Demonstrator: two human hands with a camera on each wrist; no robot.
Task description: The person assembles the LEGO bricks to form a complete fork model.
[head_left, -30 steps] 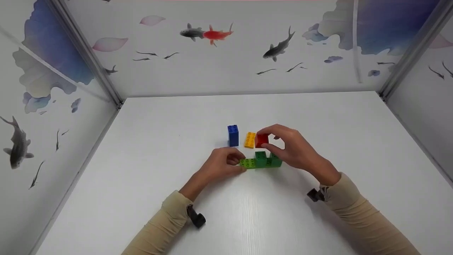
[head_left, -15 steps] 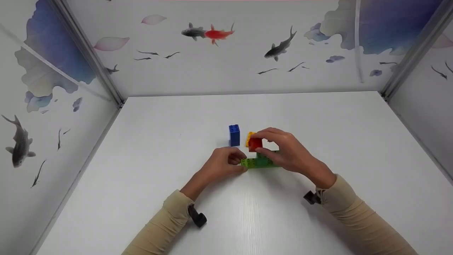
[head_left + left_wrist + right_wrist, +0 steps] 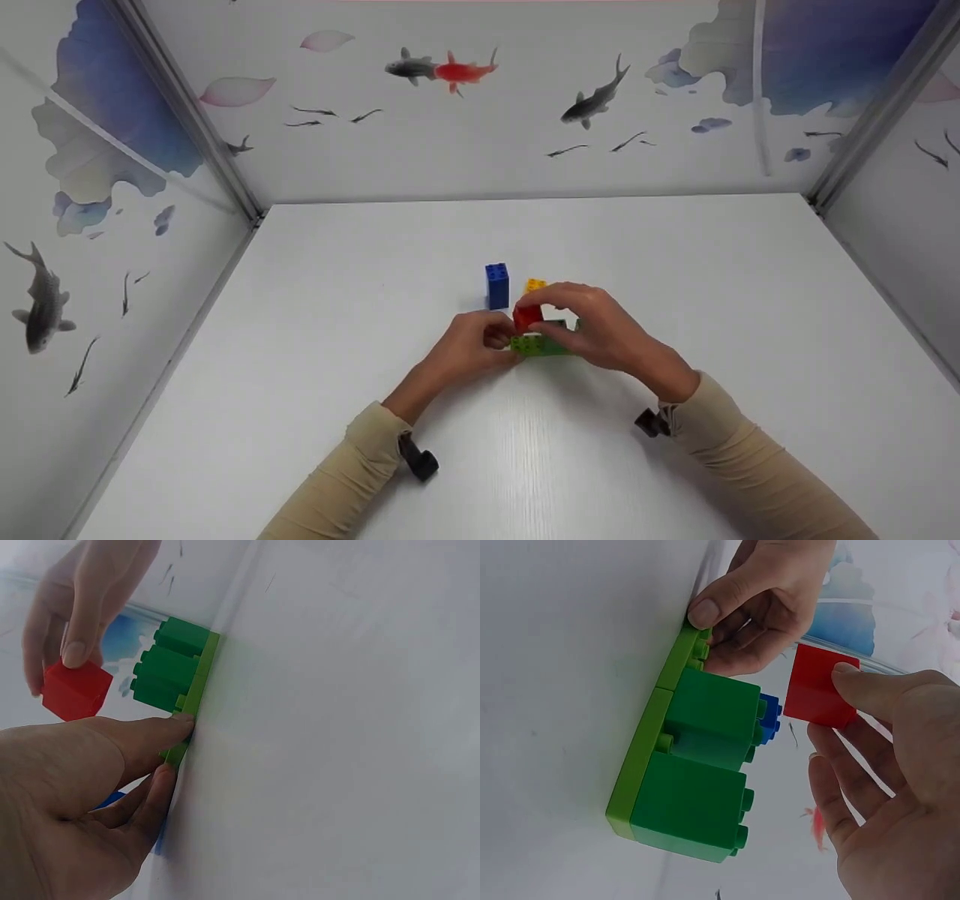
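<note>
Right hand (image 3: 600, 330) pinches small red plastic brick (image 3: 527, 316) between thumb and fingers, held just above light-green flat plastic base plate (image 3: 529, 345) near middle of white counter (image 3: 315, 360). Left hand (image 3: 472, 349) grips the plate's left end with thumb and curled fingers. Two dark-green plastic bricks (image 3: 705, 772) sit on the plate. Blue upright plastic brick (image 3: 496, 286) and yellow plastic brick (image 3: 535, 285) stand just behind, toward far edge.
</note>
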